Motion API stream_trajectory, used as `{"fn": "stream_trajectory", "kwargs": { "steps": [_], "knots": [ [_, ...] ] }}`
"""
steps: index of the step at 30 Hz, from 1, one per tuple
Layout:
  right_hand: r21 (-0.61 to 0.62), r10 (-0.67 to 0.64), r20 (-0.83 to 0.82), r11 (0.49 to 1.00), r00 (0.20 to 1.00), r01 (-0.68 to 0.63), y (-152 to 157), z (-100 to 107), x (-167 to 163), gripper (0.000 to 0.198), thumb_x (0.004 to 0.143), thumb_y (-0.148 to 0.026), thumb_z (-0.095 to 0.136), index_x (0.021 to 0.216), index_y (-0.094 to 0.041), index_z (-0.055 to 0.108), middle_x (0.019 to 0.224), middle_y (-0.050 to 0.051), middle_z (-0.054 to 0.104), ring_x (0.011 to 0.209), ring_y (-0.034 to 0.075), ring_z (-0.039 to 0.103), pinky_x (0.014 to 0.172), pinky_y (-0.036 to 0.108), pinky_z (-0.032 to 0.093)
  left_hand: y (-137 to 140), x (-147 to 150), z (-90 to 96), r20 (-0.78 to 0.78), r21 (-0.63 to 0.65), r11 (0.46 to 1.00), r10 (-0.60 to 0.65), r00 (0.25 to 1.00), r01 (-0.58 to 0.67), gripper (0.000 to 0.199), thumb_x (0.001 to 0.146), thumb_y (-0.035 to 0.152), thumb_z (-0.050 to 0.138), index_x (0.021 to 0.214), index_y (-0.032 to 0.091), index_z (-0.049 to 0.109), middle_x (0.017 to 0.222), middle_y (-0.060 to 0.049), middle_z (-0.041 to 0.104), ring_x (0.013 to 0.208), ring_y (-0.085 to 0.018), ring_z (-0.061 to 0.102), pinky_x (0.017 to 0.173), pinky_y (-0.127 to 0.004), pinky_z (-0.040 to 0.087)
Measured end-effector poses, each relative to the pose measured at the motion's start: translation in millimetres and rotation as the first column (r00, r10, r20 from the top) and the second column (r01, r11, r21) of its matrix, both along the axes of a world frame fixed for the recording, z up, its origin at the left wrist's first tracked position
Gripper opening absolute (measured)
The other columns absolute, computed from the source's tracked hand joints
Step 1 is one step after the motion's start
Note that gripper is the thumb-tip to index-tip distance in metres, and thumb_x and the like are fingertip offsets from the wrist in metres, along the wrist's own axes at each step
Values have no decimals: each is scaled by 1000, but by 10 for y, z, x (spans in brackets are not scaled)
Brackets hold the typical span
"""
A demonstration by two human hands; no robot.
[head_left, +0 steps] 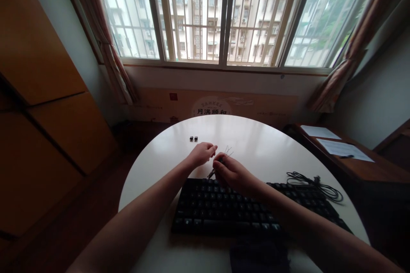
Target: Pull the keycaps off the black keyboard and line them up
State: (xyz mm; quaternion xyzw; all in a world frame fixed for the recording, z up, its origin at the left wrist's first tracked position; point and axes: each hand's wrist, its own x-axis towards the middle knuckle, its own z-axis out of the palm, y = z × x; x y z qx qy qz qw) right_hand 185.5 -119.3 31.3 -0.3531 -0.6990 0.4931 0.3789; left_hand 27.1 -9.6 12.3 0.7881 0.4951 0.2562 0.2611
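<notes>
My right hand (231,170) is closed around a keycap puller (211,173). Its thin wire loops stick up behind my fingers, and its other end points down at the top row of a black keyboard (221,209). Just left of it, my left hand (202,154) hovers above the table with its fingers curled together; whatever they may hold is hidden. Two small black keycaps (194,138) sit side by side on the table beyond my left hand. My right forearm crosses over the right part of the keyboard.
A coiled black cable (315,183) lies at the keyboard's right rear. The round white table (153,170) carries everything, with a dark cloth (259,258) at its near side. To the right, papers (344,150) and a pen (347,157) rest on a brown desk.
</notes>
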Motion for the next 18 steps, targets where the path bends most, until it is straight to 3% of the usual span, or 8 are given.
{"fn": "stream_trajectory", "kwargs": {
  "steps": [4,9,18],
  "knots": [
    [60,-84,17,995,996,83,144,-179,-175,26,97,-44,46,90,-20,50,55,-5,52,43,10,45,43,21,36,-4,-58,-201,-108,29,1000,11,994,-7,43,89,48,44,62,19,61,56,0,58,56,-15,51,52,-27,33],
    [106,-141,23,985,990,138,157,-318,-177,28,97,-47,45,93,-20,52,55,-5,48,47,12,44,46,23,36,-33,-28,-182,-240,70,997,-12,971,30,43,88,53,46,66,21,64,60,-2,61,57,-17,52,51,-28,30],
    [247,-67,247,969,967,4,103,-187,-139,11,97,-29,45,90,-21,48,77,1,56,66,16,50,63,28,39,-131,1,-140,-282,132,990,-6,960,45,45,87,56,46,60,23,59,57,-4,60,56,-18,52,54,-31,29]
  ]
}}
